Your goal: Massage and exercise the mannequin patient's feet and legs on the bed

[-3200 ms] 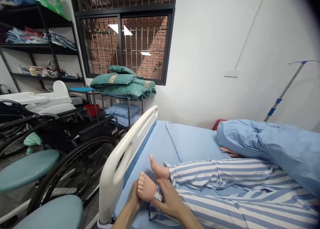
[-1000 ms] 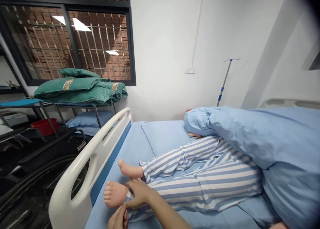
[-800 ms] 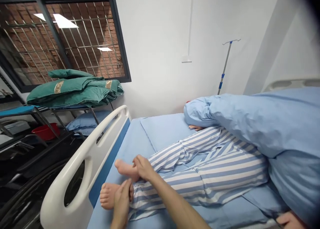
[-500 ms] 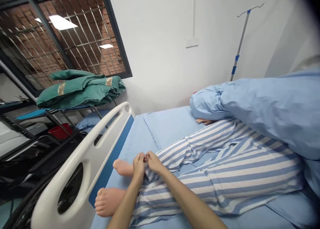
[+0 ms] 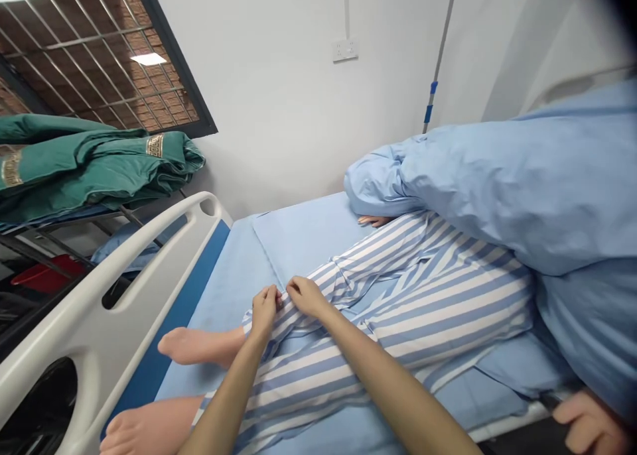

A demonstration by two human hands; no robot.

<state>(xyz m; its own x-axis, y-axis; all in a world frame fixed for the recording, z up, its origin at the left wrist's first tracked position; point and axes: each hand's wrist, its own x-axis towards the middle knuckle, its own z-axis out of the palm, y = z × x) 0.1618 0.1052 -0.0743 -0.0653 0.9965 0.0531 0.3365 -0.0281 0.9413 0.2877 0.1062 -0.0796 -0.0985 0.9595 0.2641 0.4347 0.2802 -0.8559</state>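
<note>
Lengthwise from the footboard (image 5: 154, 289): one bed with blue sheet (image 5: 308, 223), bearing a lying figure, partly covered.

Striped trousers (image 5: 423, 316), blue and white: worn on the figure's legs, cuffs toward the footboard, upper part well apart from it.

Left hand (image 5: 265, 309): nearer the footboard of the pair, fingers closed on cloth of the far trouser leg, just above the cuff.

Right hand (image 5: 305, 297): just beside the left, farther from the footboard, fingertips pinched on the same leg's cloth.

Bare feet, two: far foot (image 5: 196, 345) and near foot (image 5: 149, 428), both near the footboard, toes toward it; the near one cut off by the lower edge of view.

Blue quilt (image 5: 497, 183): well apart from the footboard, over the figure; some fingers (image 5: 375, 221) show under its edge.

Green bedding (image 5: 99, 170): piled on a rack beyond the footboard, red basin (image 5: 47, 274) lower down.

Pole (image 5: 440, 57), blue-collared: behind the quilt, far from the footboard.
</note>
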